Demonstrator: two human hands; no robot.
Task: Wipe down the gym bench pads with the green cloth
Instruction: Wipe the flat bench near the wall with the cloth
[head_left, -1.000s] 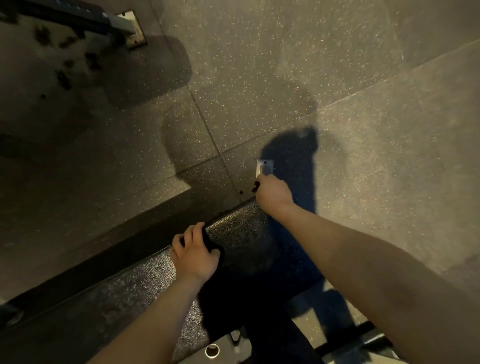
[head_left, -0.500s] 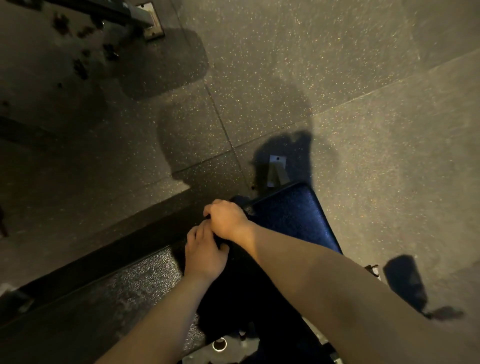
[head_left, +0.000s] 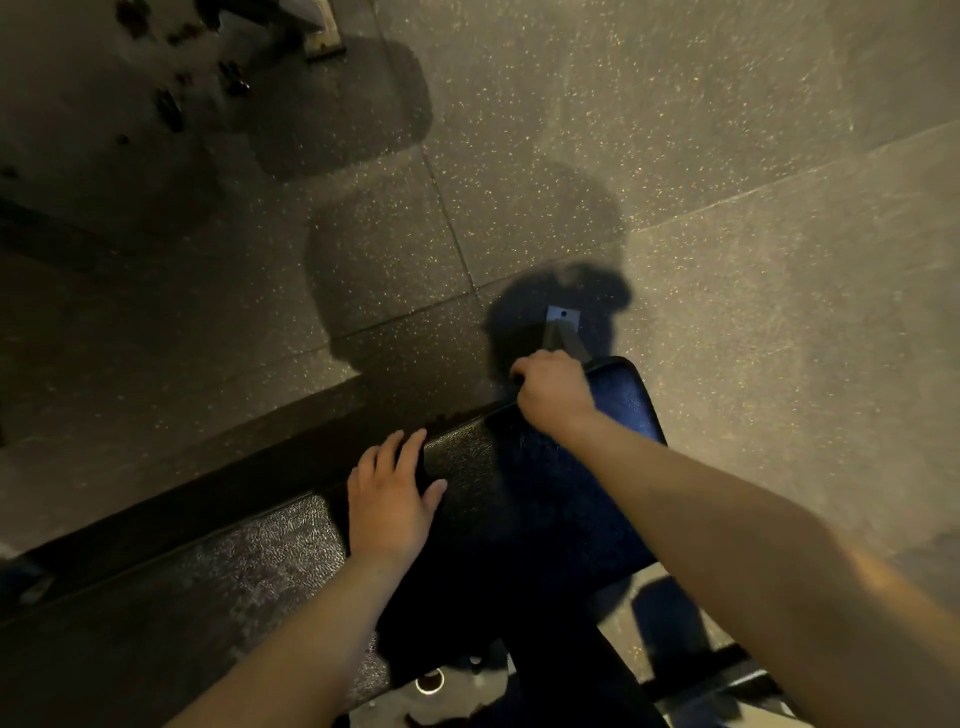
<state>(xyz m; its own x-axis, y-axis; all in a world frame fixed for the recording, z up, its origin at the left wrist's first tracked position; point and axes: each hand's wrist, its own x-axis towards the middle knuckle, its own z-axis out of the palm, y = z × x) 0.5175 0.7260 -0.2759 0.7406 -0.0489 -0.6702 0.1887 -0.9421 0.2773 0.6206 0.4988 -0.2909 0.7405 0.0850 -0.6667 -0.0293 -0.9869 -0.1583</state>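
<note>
The black textured bench pad runs from lower left to the centre. Over its far end lies the cloth, which looks dark blue in this dim light; a black fold of it hangs off the near side. My right hand has its fingers curled over the cloth's far corner at the end of the bench. My left hand lies flat, fingers spread, at the cloth's left edge on the pad. Where cloth ends and pad begins is hard to tell.
Speckled rubber floor tiles surround the bench. A metal foot bracket sticks out just beyond the bench end. Another bolted frame foot stands at the top left. Bench frame tubes show at the bottom.
My right hand came back to meet the left at the cloth, then moved out to the bench end gripping a corner. My left hand uncurled and now lies flat.
</note>
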